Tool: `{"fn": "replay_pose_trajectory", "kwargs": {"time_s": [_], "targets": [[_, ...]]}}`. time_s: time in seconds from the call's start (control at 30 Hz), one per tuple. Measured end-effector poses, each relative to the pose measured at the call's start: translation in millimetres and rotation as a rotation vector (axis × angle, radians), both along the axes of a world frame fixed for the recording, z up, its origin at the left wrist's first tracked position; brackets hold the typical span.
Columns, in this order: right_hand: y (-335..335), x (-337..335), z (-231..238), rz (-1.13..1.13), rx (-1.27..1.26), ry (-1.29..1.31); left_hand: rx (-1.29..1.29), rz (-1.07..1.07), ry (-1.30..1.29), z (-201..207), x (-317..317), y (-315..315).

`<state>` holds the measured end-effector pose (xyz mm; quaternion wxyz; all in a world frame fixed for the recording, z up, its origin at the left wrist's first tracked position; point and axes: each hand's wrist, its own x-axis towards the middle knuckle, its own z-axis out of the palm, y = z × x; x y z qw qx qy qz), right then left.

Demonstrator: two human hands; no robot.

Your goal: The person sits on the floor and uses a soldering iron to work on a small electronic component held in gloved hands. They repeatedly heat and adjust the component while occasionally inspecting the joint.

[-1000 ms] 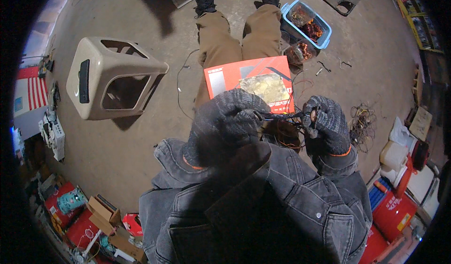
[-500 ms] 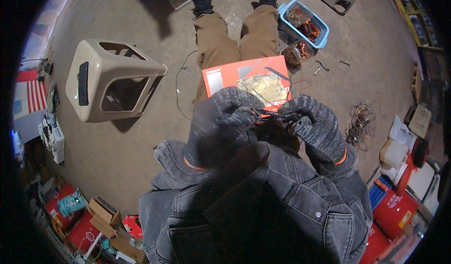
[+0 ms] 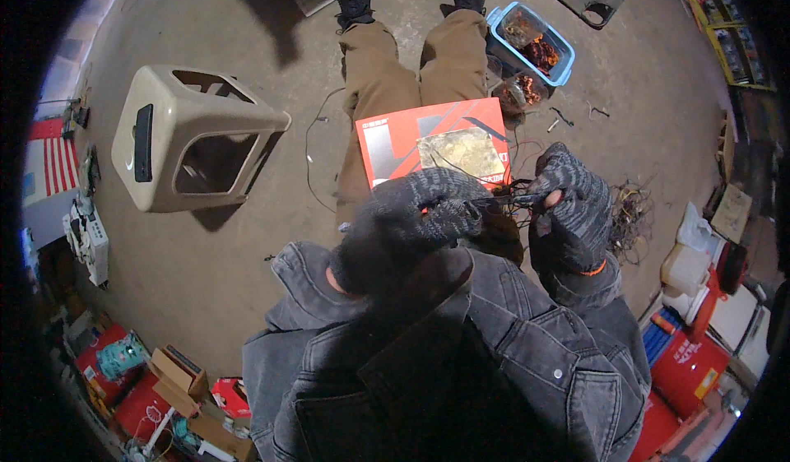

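Note:
Both my hands wear dark grey knitted gloves and work close together over my lap. My left hand [image 3: 432,207] is closed, its fingertips pinching one side of a bunch of thin dark wires [image 3: 508,195]. My right hand [image 3: 576,207] is closed on the other side of the bunch, with a bare thumb tip showing. Under the wires' far side lies a red and white flat box [image 3: 387,153] across my thighs. A worn yellowish board or plate [image 3: 465,153] rests on the box, and thin wires trail over it. The exact ends of the wires are hidden by the gloves.
A light blue tub [image 3: 566,69] with copper-coloured scraps stands right of my legs, beside a clear container [image 3: 522,92] of similar scraps. A beige plastic stool [image 3: 160,145] lies on its side at left. Tangled wires [image 3: 634,219] lie at right; red drums [image 3: 695,371] stand lower right.
My right hand has moved right and turned, so its thumb tip now shows. My left hand has shifted slightly right, and the dark wires between the hands are more visible.

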<state>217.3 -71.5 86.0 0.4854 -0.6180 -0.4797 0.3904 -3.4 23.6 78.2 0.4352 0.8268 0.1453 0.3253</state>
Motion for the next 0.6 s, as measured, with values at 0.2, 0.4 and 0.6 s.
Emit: {"fn": "replay_pose_trajectory", "kwargs": {"time_s": [0.2,0.4,0.6], "targets": [[2.7,4.9,-13.0,-0.1,-0.018,0.123,0.112,-0.052,0.147,-4.7,-8.3,-4.2],[0.0,3.7,-20.7,-0.271,-0.024,0.379,0.396,-0.089,0.254,-27.9,-8.4,-7.0],[-4.7,14.6,-13.7,-0.103,-0.103,0.093,0.097,-0.126,0.176,-23.4,-14.6,-7.9]]}}
